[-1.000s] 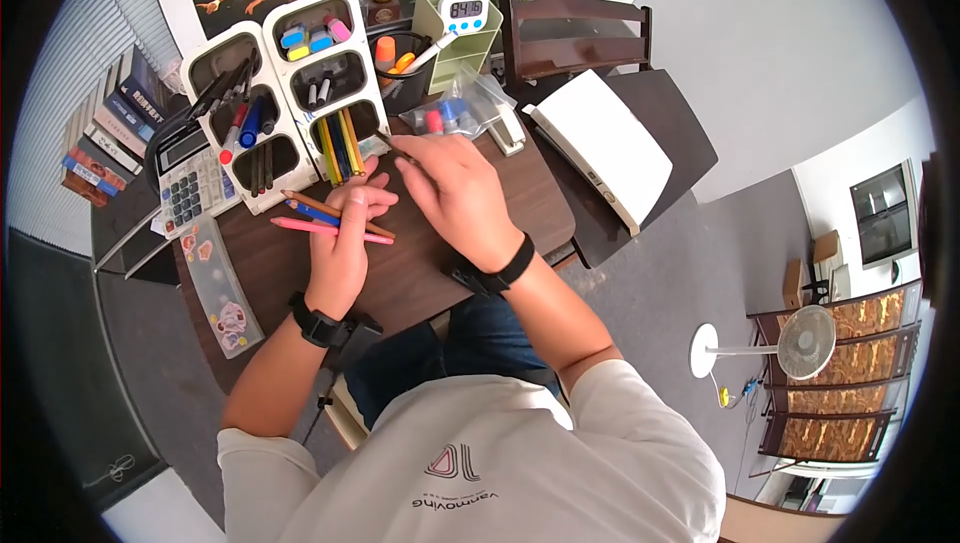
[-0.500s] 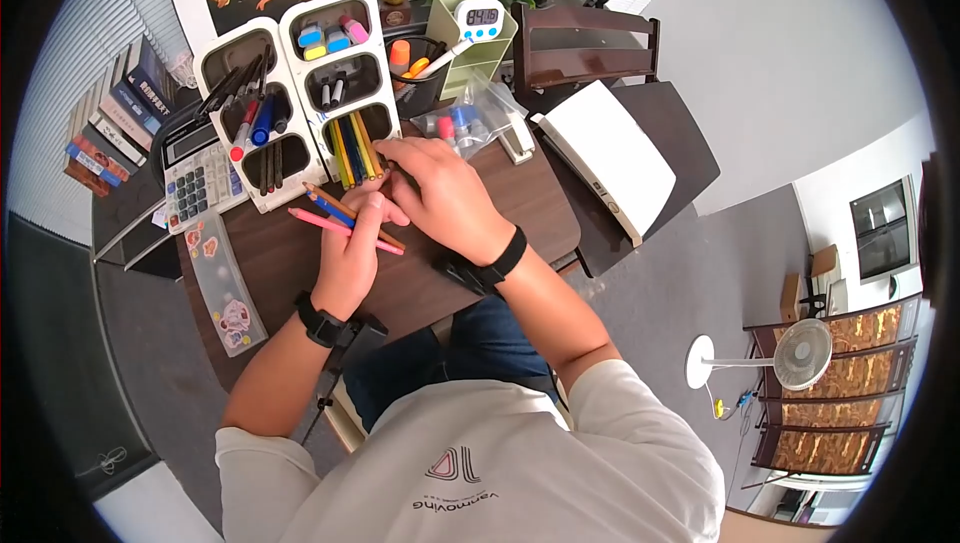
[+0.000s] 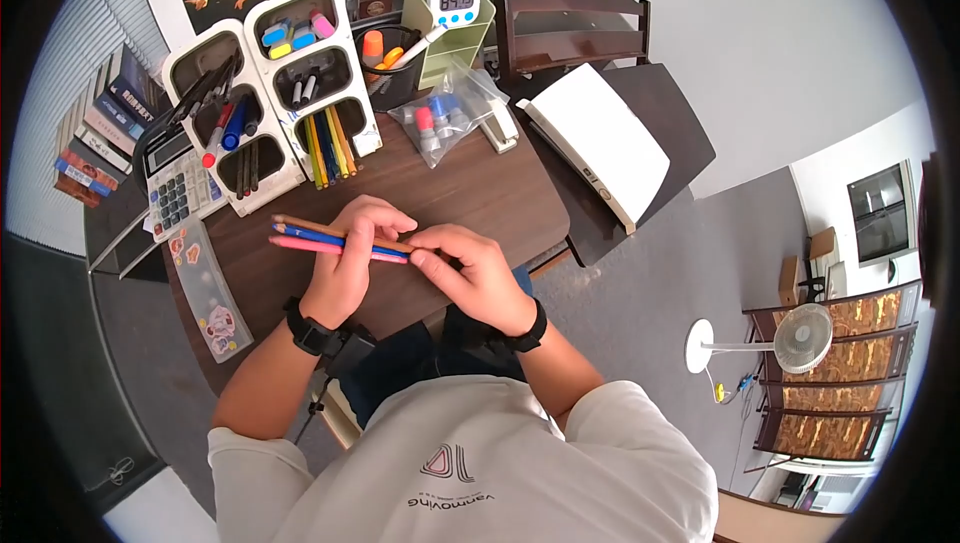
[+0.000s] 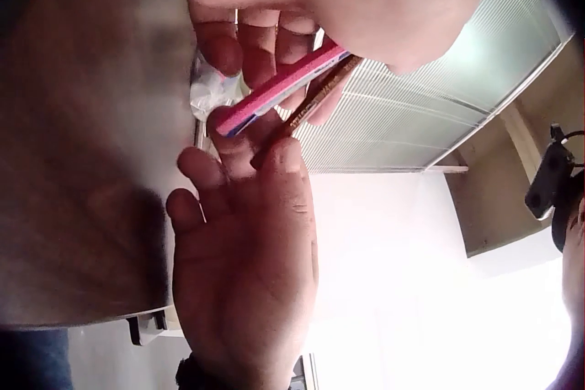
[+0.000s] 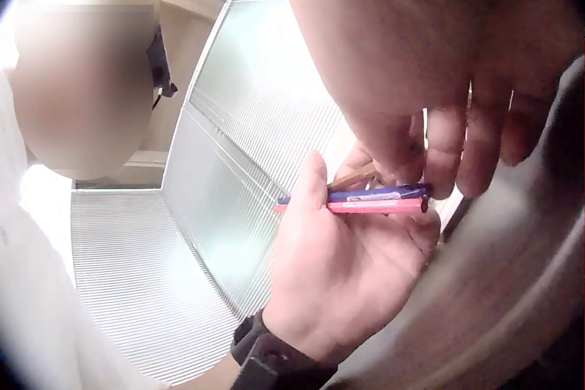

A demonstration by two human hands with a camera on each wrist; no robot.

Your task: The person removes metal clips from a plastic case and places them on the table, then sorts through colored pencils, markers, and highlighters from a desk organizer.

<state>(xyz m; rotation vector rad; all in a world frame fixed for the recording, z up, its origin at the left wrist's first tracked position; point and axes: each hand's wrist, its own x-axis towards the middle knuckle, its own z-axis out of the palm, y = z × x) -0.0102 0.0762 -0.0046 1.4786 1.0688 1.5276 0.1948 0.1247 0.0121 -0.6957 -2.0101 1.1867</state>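
Observation:
In the head view my left hand (image 3: 345,268) grips a small bundle of colored pencils: a brown pencil (image 3: 292,222), a blue pencil (image 3: 318,236) and a pink pencil (image 3: 300,245). They lie crosswise over the table, tips to the left. My right hand (image 3: 485,283) pinches at their right ends with thumb and fingers. From the left wrist, the brown pencil (image 4: 320,97) ends at the right thumb, and the pink pencil (image 4: 274,96) reaches the right fingertips. The right wrist view shows the blue pencil (image 5: 375,194) above the pink pencil (image 5: 379,208) along my left palm.
A white organizer (image 3: 268,93) holds pencils, pens and highlighters. Near it are a calculator (image 3: 180,193), a stickered clear case (image 3: 210,293), a black mesh cup (image 3: 392,93), a bag (image 3: 440,118) of small bottles and a stapler (image 3: 500,128). A white box (image 3: 605,148) lies to the right.
My right hand has come away from the organizer's pencil compartment, back toward my body, to the right ends of the pencils. The left hand has kept hold of them, moving slightly down.

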